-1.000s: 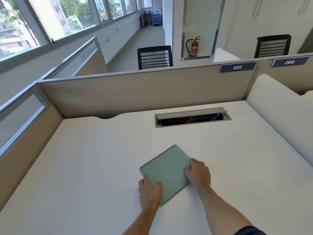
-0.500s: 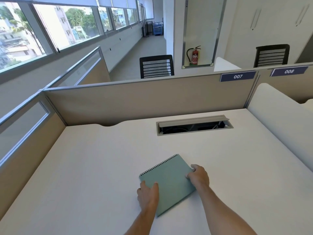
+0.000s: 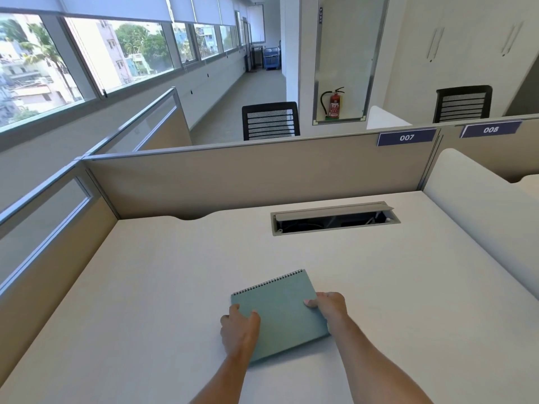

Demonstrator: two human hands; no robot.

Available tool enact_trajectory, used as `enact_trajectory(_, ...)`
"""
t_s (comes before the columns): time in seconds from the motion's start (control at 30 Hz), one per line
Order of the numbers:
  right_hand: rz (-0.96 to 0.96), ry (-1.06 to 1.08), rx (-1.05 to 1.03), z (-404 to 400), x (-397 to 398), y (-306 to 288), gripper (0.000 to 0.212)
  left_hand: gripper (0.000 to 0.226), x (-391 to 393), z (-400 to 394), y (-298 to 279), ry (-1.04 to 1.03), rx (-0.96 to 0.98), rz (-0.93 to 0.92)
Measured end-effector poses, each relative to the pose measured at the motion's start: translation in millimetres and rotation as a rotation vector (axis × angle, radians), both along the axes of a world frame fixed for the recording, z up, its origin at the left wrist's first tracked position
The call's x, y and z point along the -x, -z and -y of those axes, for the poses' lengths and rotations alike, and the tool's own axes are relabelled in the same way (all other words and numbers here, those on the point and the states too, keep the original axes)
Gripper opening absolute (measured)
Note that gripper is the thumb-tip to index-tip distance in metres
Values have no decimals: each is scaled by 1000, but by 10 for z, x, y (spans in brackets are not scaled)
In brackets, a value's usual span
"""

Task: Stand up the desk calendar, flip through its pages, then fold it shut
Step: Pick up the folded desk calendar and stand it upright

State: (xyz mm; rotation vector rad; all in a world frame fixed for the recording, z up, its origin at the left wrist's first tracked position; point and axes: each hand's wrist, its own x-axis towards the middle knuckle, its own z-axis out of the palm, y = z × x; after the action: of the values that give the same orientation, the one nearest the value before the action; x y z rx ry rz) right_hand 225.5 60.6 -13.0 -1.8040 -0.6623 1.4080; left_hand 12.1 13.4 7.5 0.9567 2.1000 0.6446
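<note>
The desk calendar lay flat and folded on the white desk between the two hands, its teal cover up and its wire spiral binding along the edge farthest from them. It looked light and thin, with stiff board covers that would likely hold their shape when lifted; the matte cover seemed unlikely to slip, though the loose pages inside could fan or slide on the wire. The best hold, by this judgement, was at the free edges nearest the hands and opposite the spiral, where the covers could be parted to form the stand. The left hand rested on the near left corner, fingers curled loosely over the cover and its side edge, pressing rather than pinching. The right hand gripped the right side edge, thumb on top of the cover and fingers tucked at or under the edge; how far under could not be told. Neither hand was clenched, and the calendar appeared to lie on the desk, not yet raised.
</note>
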Motion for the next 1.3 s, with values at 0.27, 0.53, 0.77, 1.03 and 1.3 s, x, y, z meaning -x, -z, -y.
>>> enact_trajectory(0.27, -149, -6, -165, -98, 304, -312, 39, 59, 176, -207, -159, -91, -28, -2)
enact_trajectory(0.53, -153, 15, -439, -236, 645, -538, 35, 64, 417, -609, -540, -177, -178, 75)
enact_trajectory(0.77, -37, -40, -672, -324, 1020, -694, 27, 70, 489, -845, -758, -140, -303, 232)
enact_trajectory(1.03, 43, -83, -823, -327, 1260, -663, 29, 86, 322, -922, -935, -81, -376, 410)
enact_trajectory(1.3, 121, -146, -942, -234, 1408, -627, 27, 63, 500, -1135, -1053, -150, -280, 588)
